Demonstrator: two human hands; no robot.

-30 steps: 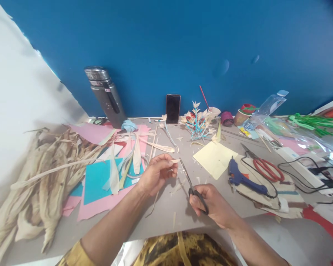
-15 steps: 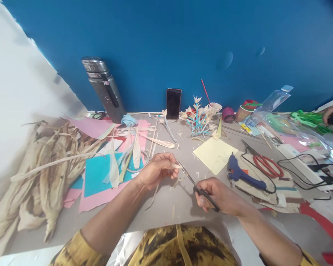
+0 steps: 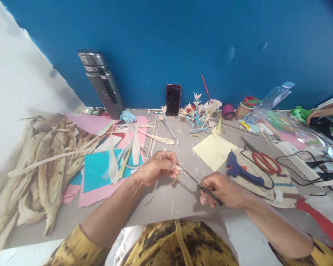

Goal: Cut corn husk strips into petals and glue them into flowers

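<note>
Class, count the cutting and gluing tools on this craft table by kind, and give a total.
Black scissors, held in the right hand: 1
Red scissors: 1
Blue glue gun: 1
Total: 3

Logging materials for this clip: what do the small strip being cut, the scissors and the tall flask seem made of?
The strip in the left hand: pale, matte, fibrous, probably dried husk like the pile. The scissors in the right hand: thin metal blades, dark handles, likely plastic. The flask: brushed steel by its dull grey sheen.
</note>
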